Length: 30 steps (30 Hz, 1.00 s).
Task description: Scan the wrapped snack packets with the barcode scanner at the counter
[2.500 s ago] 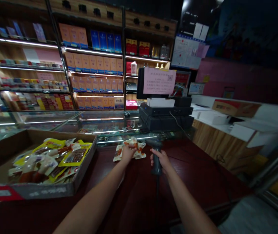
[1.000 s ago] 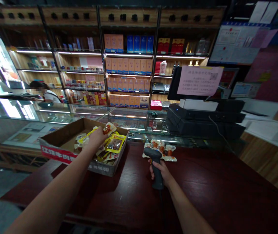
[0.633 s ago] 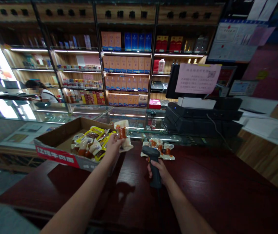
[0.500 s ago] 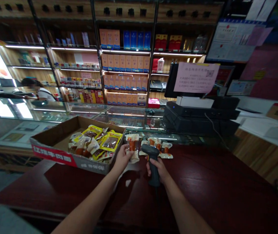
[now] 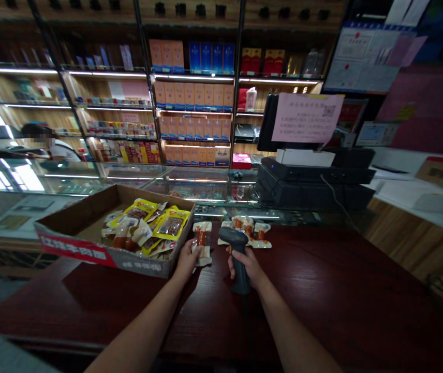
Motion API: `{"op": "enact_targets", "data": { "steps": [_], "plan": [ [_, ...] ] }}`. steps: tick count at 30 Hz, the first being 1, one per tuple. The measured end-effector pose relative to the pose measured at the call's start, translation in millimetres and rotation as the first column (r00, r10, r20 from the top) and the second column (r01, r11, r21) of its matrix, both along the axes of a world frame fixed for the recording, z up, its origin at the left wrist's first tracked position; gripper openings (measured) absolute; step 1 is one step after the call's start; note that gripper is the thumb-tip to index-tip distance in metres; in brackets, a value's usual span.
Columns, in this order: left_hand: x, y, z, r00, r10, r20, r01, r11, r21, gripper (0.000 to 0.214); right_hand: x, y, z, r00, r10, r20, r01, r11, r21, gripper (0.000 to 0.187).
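Observation:
My left hand (image 5: 188, 259) grips the edge of a clear vacuum-sealed snack packet (image 5: 202, 239) with reddish-brown food inside, just right of the cardboard box. In my right hand (image 5: 248, 264) is a dark grey barcode scanner (image 5: 240, 272), its fingers wrapped round the handle and its head turned toward the packet. Behind the scanner several similar sealed packets (image 5: 260, 235) lie close together on the dark red table (image 5: 314, 300). The open cardboard box (image 5: 101, 254) holds several yellow snack packets (image 5: 172, 224) and clear ones, heaped toward its right side.
A glass display counter (image 5: 147, 178) runs behind the table. Toward the right stands a monitor (image 5: 267, 127) with a pink paper sheet (image 5: 305, 118) on it, above a black cash drawer (image 5: 310, 189). A person (image 5: 60, 148) is at the far left. Shelves of boxed goods (image 5: 194, 127) line the wall.
The packet in my left hand has come slightly nearer and lower, away from the counter. The scanner stays in my right hand. The whole view has shifted a little.

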<state>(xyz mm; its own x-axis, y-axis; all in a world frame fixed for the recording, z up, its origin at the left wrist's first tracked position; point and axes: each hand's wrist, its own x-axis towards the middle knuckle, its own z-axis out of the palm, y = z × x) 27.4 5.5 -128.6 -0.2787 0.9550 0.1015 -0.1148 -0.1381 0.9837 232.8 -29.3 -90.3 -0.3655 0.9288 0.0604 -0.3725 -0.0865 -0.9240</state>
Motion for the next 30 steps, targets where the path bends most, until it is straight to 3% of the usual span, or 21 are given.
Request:
{"op": "enact_targets", "data": {
  "steps": [4, 7, 10, 17, 23, 30],
  "plan": [
    [-2.4, 3.4, 3.5, 0.962, -0.065, 0.264, 0.083, 0.995, -0.059, 0.025, -0.9, 0.2, -2.9, 0.999, 0.050, 0.015, -0.050, 0.999, 0.012, 0.041],
    [1.2, 6.5, 9.2, 0.916, -0.092, 0.391, 0.155, 0.979, -0.133, 0.012, -1.8, 0.8, -4.7, 0.997, 0.074, 0.010, -0.074, 0.997, 0.012, 0.041],
    [6.5, 7.9, 11.1, 0.863, -0.131, 0.488, 0.217, 0.968, -0.124, 0.008, -2.2, 0.9, -5.2, 0.997, 0.079, 0.007, -0.079, 0.997, 0.011, 0.041],
    [4.3, 7.1, 3.6, 0.809, -0.136, 0.571, 0.190, 0.981, -0.035, 0.022, -0.1, -0.9, -4.8, 0.984, 0.154, 0.085, -0.157, 0.987, 0.025, 0.038],
    [5.9, 10.2, 4.2, 0.821, -0.089, 0.564, 0.127, 0.992, -0.029, 0.029, 6.0, 0.5, -4.7, 0.924, 0.281, 0.260, -0.280, 0.959, -0.042, 0.038],
    [8.5, 11.7, 1.1, 0.829, -0.081, 0.554, 0.101, 0.995, -0.005, 0.033, 7.4, 1.1, -3.6, 0.907, 0.249, 0.339, -0.245, 0.968, -0.056, 0.040]
  ]
}}
